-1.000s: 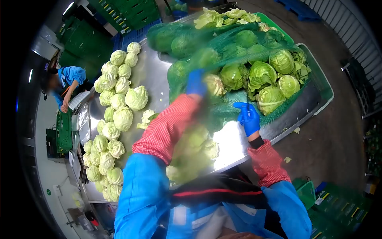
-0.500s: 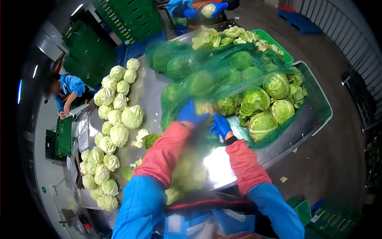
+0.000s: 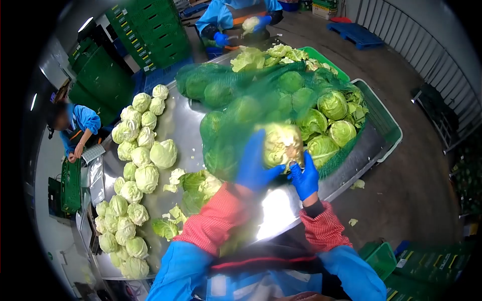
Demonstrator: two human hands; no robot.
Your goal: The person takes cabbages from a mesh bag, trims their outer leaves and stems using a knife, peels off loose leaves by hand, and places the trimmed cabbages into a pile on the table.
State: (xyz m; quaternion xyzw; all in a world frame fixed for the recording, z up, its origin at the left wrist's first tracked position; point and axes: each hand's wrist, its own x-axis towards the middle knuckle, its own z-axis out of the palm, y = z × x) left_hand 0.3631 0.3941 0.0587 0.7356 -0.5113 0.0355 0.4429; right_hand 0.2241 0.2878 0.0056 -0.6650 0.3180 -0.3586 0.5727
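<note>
A pale cabbage point(image 3: 282, 143) with a brownish stem end is held up between my two blue-gloved hands, over the green net bag. My left hand point(image 3: 257, 165), smeared by motion, is against its left side. At the lower right of the cabbage, my right hand point(image 3: 304, 179) has its fingers bent onto it; whether its palm also holds something cannot be made out. Behind lies the green net bag point(image 3: 213, 133), spread over cabbages, with several green cabbages point(image 3: 332, 104) showing at its open right side. Loose leaves point(image 3: 193, 193) lie left of my left forearm.
Trimmed cabbages point(image 3: 146, 178) line the left of the metal table point(image 3: 188, 118). A green crate point(image 3: 394, 133) stands at the right edge, and leaves point(image 3: 248, 59) are heaped at the back. A co-worker point(image 3: 236, 17) handles a cabbage opposite; another person point(image 3: 80, 125) is at the left.
The cabbage has come up out of the net area towards me, now between both hands. My right hand has moved right and down. The camera view has shifted slightly.
</note>
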